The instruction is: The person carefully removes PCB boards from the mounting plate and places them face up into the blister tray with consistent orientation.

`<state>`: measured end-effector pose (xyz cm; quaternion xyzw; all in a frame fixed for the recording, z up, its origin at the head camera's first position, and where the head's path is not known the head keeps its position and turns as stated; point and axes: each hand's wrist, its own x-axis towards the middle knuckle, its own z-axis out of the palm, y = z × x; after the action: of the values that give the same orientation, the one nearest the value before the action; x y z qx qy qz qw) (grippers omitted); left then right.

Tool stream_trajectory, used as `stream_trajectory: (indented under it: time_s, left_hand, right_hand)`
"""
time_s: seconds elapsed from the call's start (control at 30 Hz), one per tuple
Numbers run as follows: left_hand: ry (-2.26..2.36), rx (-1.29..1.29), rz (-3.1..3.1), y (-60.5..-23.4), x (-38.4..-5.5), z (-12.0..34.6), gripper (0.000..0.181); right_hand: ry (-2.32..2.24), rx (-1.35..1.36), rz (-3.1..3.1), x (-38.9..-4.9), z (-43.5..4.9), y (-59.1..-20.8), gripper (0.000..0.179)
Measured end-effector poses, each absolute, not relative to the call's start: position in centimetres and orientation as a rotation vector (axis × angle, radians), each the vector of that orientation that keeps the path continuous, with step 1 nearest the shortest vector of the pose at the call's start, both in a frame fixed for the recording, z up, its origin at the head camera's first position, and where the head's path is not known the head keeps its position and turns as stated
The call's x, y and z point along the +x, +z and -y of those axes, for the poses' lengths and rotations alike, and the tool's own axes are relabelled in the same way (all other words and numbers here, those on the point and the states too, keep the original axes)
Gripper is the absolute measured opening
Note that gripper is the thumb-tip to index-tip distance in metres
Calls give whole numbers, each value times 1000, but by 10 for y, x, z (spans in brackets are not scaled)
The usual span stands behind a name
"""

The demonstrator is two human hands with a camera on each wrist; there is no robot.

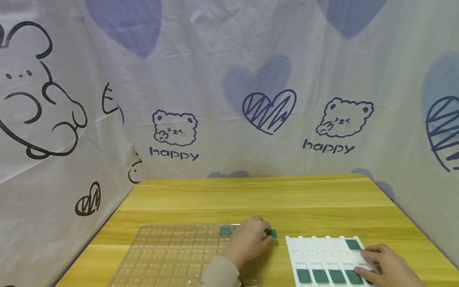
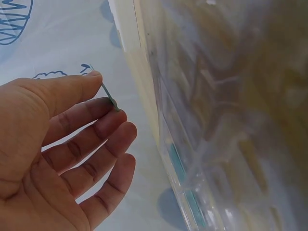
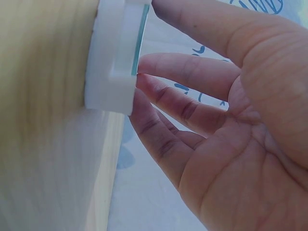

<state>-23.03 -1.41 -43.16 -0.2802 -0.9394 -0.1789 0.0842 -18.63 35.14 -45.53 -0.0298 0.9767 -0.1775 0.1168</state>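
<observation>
My left hand (image 1: 249, 241) pinches a thin green square tile (image 1: 272, 233) between thumb and fingertips, above the right end of a clear compartment tray (image 1: 172, 255). The left wrist view shows the tile (image 2: 107, 90) edge-on, the other fingers loosely bent. At the right edge of a white slotted rack (image 1: 315, 253), my right hand (image 1: 389, 267) rests its fingertips, thumb near the front row. In the right wrist view those fingers (image 3: 178, 103) touch the rack's side wall, beside a green tile (image 3: 140, 41). The rack holds one tile (image 1: 353, 244) at its back right corner and several along a front row.
Another green tile (image 1: 224, 231) lies in the back row of the clear tray, with part of one more beside my left hand. Both trays stand on a yellow wood-grain table (image 1: 251, 199). A printed white cloth (image 1: 229, 159) hangs behind and to the sides.
</observation>
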Motion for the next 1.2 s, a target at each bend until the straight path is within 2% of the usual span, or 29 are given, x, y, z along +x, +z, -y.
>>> stream_trajectory:
  time_s: [1.07, 1.2]
  left_hand:
    - [-383, -803, 2851, -427, -238, 48, 17]
    - [-410, -797, 2878, -427, -240, 53, 15]
  right_hand:
    - [-524, -149, -2881, -188, -355, -460, 71]
    - [-521, -134, -2874, -189, -355, -461, 74]
